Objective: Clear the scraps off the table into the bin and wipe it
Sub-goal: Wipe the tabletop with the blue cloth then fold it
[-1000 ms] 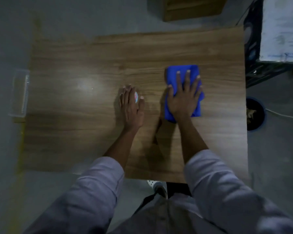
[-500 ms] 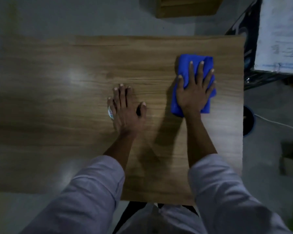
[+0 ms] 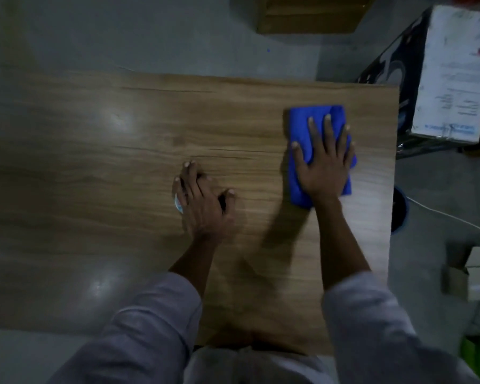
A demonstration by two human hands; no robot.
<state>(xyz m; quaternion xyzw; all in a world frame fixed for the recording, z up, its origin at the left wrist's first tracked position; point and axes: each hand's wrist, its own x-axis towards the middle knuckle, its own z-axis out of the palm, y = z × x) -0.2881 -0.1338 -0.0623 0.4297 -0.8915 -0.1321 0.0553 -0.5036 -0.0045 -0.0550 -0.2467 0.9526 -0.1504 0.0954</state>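
A brown wooden box (image 3: pixel 311 15) sits on the grey floor (image 3: pixel 122 37) at twelve o'clock. At two o'clock stands a dark carton (image 3: pixel 455 73) with a white printed label. A white cable (image 3: pixel 452 216) trails across the floor at three, and a small cardboard box (image 3: pixel 471 275) lies at four.

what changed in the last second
The right hand, flat on the blue cloth, slid it away and rightward toward the table's far right corner. The small scrap now peeks out at the left hand's little-finger side, not its thumb side. Both hands stayed on the table.
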